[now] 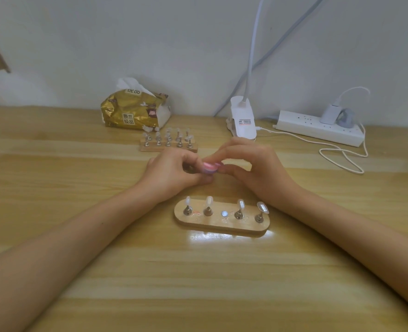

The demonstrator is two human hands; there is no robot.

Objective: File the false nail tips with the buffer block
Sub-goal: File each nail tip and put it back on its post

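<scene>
We count one pink buffer block (209, 167), held above the bench (102, 271) between two hands. The fingers of the left hand (172, 172) curl round one end, and those of the right hand (253, 170) pinch the other. The near stand (222, 224) carries four nail tips (209, 201). The far stand (168, 147) carries more, too blurred to count. Much free wood lies in front. One tissue pack (133, 109) and one power strip (318, 128) stand along the pale wall.

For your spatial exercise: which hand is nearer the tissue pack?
Left. The left hand sits just front-right of the tissue pack; the right hand is farther right.
</scene>
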